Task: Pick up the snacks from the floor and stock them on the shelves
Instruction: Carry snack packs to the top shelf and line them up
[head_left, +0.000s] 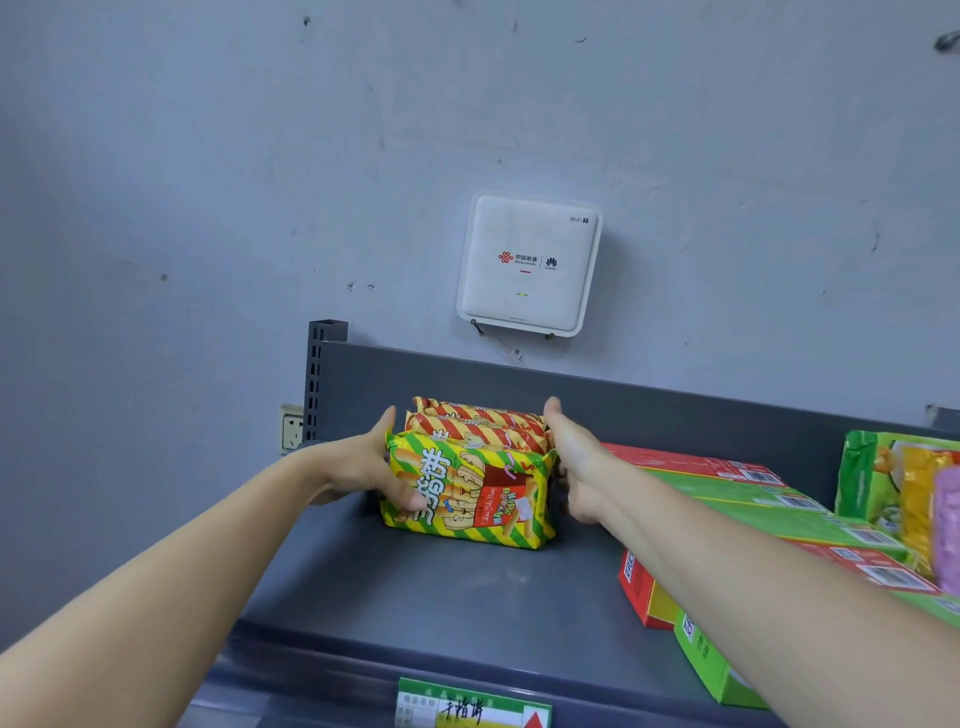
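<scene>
The stocking step is in hand: the left hand (363, 470) wraps its fingers (411, 500) round the left end of the packs (470, 493), thumb raised, and the right hand (576, 457) clamps the right end, its fingers curled against the side and partly hidden. The packs stand in a row on the shelf (441, 592), squeezed between both hands, toward the back and just left of the boxes (753, 499); next, I judge, both grips must loosen without toppling the row

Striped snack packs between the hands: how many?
3. The green-and-yellow pack stands in front; the nearer red-and-yellow pack is behind it, the farther red-and-yellow pack behind that. The left hand and right hand hold the row's ends. Others may be hidden.
</scene>
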